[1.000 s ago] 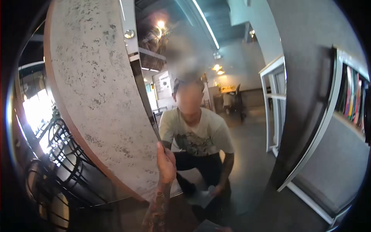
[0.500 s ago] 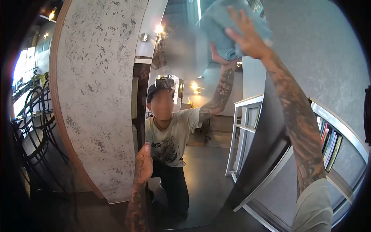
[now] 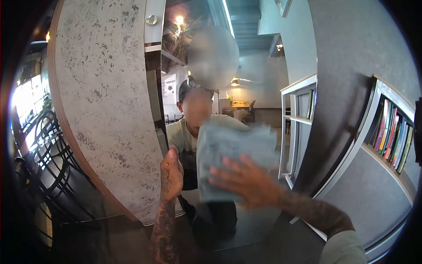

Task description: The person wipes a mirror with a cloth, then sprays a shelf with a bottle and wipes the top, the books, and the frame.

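A tall mirror stands in front of me, reflecting a kneeling person with a cap and light T-shirt. My right hand is spread over a folded grey-blue cloth, pressing it to the glass around mid-height. Motion blurs these fingers somewhat. At the mirror's left edge, my left hand is closed around the border with its thumb up; the other fingers are partly hidden. A hazy patch shows on the upper part of the glass.
To the left stands a mottled grey panel with a wooden edge. Black chairs are beyond it. On the right, a white-framed shelf holds several books against the grey wall.
My right hand and the cloth have come down from the top of the mirror to its middle. The view has shifted slightly; my left hand remains at the left edge.
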A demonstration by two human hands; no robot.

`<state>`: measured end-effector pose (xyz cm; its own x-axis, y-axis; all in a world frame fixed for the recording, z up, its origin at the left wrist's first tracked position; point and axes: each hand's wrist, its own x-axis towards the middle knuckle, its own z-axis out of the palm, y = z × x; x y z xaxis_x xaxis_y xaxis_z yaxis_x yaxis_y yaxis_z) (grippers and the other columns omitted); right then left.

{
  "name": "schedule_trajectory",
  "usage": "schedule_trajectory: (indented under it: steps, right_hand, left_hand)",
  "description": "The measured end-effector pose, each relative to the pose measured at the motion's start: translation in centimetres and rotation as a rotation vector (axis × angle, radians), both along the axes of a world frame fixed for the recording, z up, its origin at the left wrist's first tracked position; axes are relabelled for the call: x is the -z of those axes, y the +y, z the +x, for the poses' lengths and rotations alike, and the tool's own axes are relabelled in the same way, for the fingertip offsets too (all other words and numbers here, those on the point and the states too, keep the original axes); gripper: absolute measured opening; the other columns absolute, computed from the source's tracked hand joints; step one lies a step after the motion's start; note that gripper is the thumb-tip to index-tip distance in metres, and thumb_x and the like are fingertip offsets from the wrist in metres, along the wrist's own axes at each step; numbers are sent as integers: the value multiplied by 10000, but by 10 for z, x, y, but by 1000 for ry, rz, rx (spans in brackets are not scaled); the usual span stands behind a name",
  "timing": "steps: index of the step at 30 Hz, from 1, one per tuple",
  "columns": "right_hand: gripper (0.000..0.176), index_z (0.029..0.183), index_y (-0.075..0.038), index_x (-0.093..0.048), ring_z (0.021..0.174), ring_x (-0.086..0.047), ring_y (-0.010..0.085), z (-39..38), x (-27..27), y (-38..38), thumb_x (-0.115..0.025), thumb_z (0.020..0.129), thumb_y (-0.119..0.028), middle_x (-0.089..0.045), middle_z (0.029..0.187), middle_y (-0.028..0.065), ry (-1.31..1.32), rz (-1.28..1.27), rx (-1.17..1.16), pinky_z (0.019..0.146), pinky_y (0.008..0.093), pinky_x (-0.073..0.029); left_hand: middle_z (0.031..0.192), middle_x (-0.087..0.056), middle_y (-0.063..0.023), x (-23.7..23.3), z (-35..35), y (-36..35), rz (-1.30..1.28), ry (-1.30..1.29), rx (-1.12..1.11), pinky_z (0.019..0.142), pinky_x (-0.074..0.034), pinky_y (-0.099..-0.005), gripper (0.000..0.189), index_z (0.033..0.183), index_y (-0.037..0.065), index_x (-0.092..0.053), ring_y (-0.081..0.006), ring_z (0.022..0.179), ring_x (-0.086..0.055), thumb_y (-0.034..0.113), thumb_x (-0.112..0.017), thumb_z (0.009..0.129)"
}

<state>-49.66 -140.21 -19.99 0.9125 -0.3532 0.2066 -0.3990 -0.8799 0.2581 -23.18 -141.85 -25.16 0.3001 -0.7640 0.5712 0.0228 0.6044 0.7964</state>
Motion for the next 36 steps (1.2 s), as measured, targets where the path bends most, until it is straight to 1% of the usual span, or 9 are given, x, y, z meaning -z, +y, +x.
schedule_trajectory:
  steps: [4, 12, 13, 15, 20, 27, 31, 33, 36]
  right_hand:
    - [1045, 1623, -180, -212, 1537, -242, 260, -7, 155, 25, -724, 721, -308, -208, 1689, 46, -44, 224, -139, 1215, 507, -232]
    - [988, 1628, -143, -181, 1398, -457, 237, -4, 298, 54, -681, 780, -225, -335, 1631, 71, -54, 511, -115, 1100, 423, -387]
    - [947, 1618, -140, -231, 1384, -476, 244, -4, 320, 57, -680, 787, -213, -365, 1614, 79, 7, 574, -103, 1097, 431, -396]
    - [896, 1590, -133, -304, 1371, -486, 253, -4, 353, 66, -684, 783, -216, -406, 1583, 94, -208, 451, -189, 1097, 428, -397]
    - [622, 1514, -100, -427, 1240, -588, 263, -4, 438, 88, -586, 922, -207, -507, 1488, 136, -368, 409, -268, 989, 426, -488]
    - [574, 1519, -59, -406, 1283, -558, 275, -7, 395, 72, -528, 980, -213, -495, 1498, 154, -625, 808, 74, 1049, 428, -451]
    - [550, 1523, -36, -394, 1308, -542, 281, -76, 319, 115, -495, 1013, -216, -489, 1504, 164, -1125, 1096, 386, 1083, 430, -430]
    - [539, 1524, -24, -389, 1320, -533, 284, -123, 281, 140, -479, 1030, -218, -485, 1506, 170, -1450, 1062, 488, 1100, 430, -420]
    - [524, 1527, -6, -380, 1339, -521, 289, -192, 195, 137, -454, 1055, -221, -480, 1510, 177, -1798, 692, 405, 1125, 431, -404]
  left_hand:
    - [651, -331, 135, -3, -1, 1, 33, 11, -44, 460, -218, -203, 489, 911, 131, -602, 17, 527, -271, 542, -394, 1077]
    - [714, -407, 113, -1, -9, -6, 87, 238, -156, 475, -223, -172, 567, 1186, 50, -629, 17, 537, -281, 564, -423, 1062]
    - [1046, -494, 8, -4, -9, 1, 103, 257, -113, 777, -314, -178, 569, 1280, -19, -576, -35, 911, -398, 495, -447, 1071]
    - [1377, -581, -96, -5, -8, 4, 114, 264, -71, 1078, -405, -184, 594, 1375, -88, -523, -87, 1285, -514, 425, -472, 1081]
    - [1385, -573, -83, 9, 0, -6, -30, 223, -122, 1078, -408, -182, 598, 1387, -90, -510, -100, 1275, -534, 423, -467, 1082]
    - [1403, -553, -121, 15, 6, -9, 7, 168, -100, 1131, -365, -221, 618, 1417, -100, -473, -138, 1315, -501, 426, -418, 1096]
    - [1460, -503, -149, 45, 30, -38, 89, 146, -282, 1165, -323, -241, 634, 1437, -114, -437, -144, 1355, -463, 423, -382, 1104]
    - [1494, -473, -167, 48, 34, -40, 3, 318, -120, 1173, -310, -267, 686, 1459, -114, -415, -174, 1393, -430, 467, -369, 1097]
    - [1109, -584, -49, 38, 21, -30, 118, 190, -92, 816, -413, -181, 612, 1235, -41, -590, -77, 970, -529, 515, -379, 1087]
